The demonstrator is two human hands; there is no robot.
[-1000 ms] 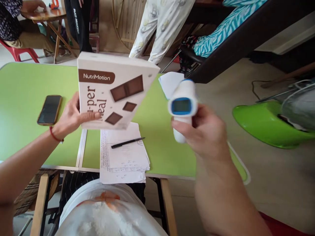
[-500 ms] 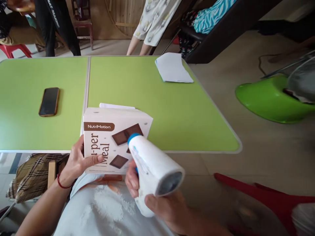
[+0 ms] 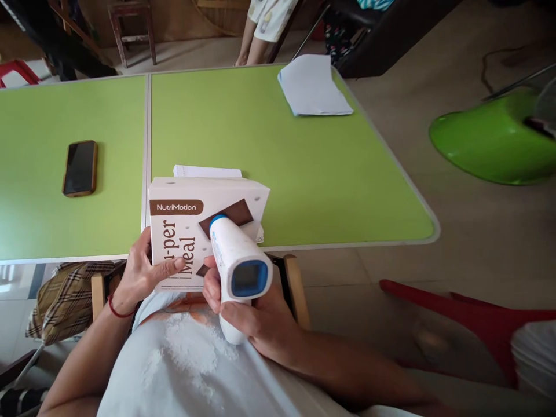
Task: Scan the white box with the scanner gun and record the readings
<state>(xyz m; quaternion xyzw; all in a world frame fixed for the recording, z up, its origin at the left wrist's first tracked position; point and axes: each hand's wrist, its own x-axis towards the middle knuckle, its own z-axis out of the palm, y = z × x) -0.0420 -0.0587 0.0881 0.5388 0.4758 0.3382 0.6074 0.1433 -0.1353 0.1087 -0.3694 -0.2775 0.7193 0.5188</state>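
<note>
My left hand (image 3: 147, 269) grips the left side of a white box (image 3: 226, 188) with brown chocolate pictures and "NutriMotion" lettering, its thumb across the front. The box is upright, close to my body at the table's near edge. In my right hand (image 3: 254, 310) is a white infrared thermometer (image 3: 237, 249) with a blue nose and a blue-framed screen, which looks dark. My fingers wrap its handle, and its nose points at the box front, overlapping the chocolate picture; whether they touch I cannot tell. Behind the box, white paper (image 3: 208, 171) lies on the green table (image 3: 226, 127).
A phone (image 3: 80, 168) lies on the table's left part, and white sheets (image 3: 315, 87) at the far right corner. Beyond the table stands a person (image 3: 267, 29). A green plastic seat (image 3: 490, 139) and a red chair (image 3: 452, 318) are to the right, a checked cushion (image 3: 65, 301) at lower left.
The thermometer has swung left and turned, so its screen now faces me more squarely. My left hand still holds the box. The whole view has shifted and tilted slightly.
</note>
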